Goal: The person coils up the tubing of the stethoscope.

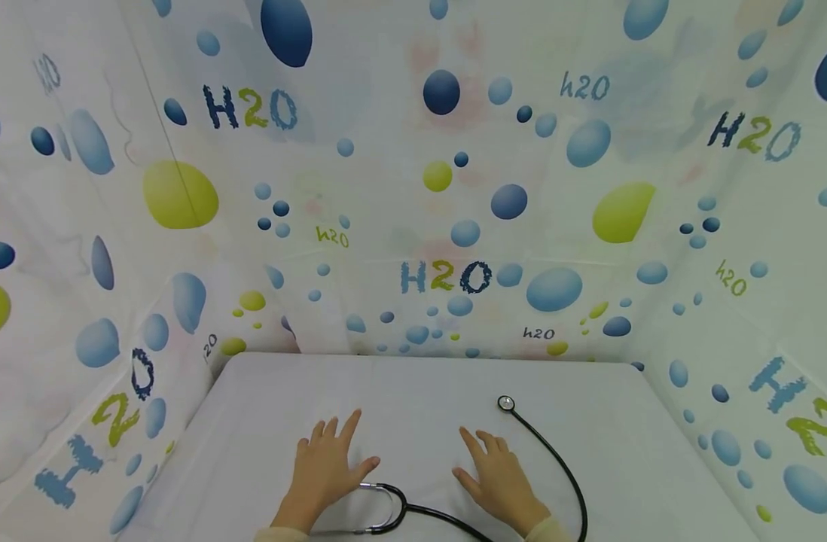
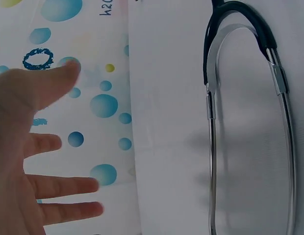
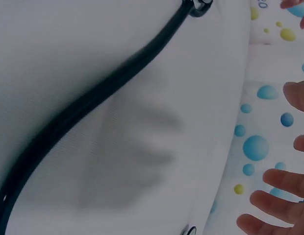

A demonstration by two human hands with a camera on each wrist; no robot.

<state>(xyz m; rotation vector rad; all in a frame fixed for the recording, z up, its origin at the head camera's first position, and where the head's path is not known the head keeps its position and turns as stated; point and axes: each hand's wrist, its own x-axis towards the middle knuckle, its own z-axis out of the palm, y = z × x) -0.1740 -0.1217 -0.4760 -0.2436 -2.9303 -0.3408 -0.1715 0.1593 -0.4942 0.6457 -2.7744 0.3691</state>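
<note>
A stethoscope with black tubing (image 1: 552,449) and silver ear tubes lies on the white table. Its round chest piece (image 1: 505,404) is toward the back right, and the tube curves down past the lower frame edge. My left hand (image 1: 327,468) hovers with fingers spread, overlapping the ear tubes in the head view. In the left wrist view, the metal ear tubes (image 2: 212,161) and black yoke (image 2: 240,11) lie beside that hand. Held over the table between tube and chest piece, my right hand (image 1: 498,478) has its fingers extended and grips nothing. Its shadow falls by the tubing (image 3: 93,100).
The white table (image 1: 413,391) has its far edge against a hanging curtain (image 1: 386,188) printed with blue and green drops and "H2O" lettering. More of this printed cloth encloses the left and right sides.
</note>
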